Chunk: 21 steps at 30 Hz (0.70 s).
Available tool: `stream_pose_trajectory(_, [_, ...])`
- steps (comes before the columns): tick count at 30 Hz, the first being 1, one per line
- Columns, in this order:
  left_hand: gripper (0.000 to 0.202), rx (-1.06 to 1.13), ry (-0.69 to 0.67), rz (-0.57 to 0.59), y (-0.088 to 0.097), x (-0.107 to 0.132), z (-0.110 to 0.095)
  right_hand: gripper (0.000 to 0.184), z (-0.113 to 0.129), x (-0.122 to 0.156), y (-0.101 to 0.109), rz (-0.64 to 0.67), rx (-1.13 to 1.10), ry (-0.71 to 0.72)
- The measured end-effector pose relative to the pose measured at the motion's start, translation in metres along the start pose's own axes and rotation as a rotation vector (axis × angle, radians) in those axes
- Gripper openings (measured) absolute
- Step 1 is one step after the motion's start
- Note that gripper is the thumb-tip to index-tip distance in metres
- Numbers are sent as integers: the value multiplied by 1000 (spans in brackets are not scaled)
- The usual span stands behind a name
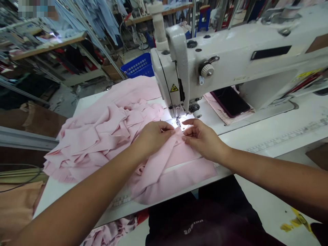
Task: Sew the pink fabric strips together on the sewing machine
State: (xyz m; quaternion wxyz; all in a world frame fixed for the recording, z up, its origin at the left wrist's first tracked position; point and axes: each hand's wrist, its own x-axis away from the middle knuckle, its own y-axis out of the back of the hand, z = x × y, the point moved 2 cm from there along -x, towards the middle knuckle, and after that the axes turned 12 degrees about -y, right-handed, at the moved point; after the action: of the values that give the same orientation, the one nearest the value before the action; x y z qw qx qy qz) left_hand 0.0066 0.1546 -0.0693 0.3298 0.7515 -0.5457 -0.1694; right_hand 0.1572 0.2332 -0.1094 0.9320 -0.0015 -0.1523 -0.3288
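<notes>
A pink fabric piece (169, 167) lies on the white sewing table (269, 136), its far end under the needle of a white sewing machine (230, 58). My left hand (153, 136) rests on the fabric just left of the presser foot (178, 122), fingers curled and pinching the cloth. My right hand (202, 138) presses the fabric's edge just right of the needle, fingertips pinched on the cloth. Both hands almost meet at the lit spot under the needle.
A heap of pink fabric pieces (102, 136) fills the table's left part. A dark phone (230, 101) lies on pink cloth behind the machine's arm. A blue basket (138, 65) stands on the floor beyond. Shelves and hanging blue garments fill the background.
</notes>
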Motion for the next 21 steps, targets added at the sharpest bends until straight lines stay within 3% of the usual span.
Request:
stream_pose_trajectory(6, [5, -208, 16, 130, -6, -23, -3, 39, 11, -8, 4, -20, 450, 11])
stream_pose_trajectory(10, [4, -291, -2, 150, -8, -26, -2, 25, 13, -6, 8, 16, 826, 277])
stream_pose_trajectory(14, [6, -309, 16, 152, -6, -29, 1, 19, 9, -2, 12, 11, 1066, 549])
stream_pose_trajectory(17, [8, -309, 22, 132, -4, -34, 2, 18, 7, -5, 13, -23, 1183, 628])
stream_pose_trajectory(21, [14, -331, 5, 109, -1, -40, 4, 16, 6, -13, 15, -45, 1256, 617])
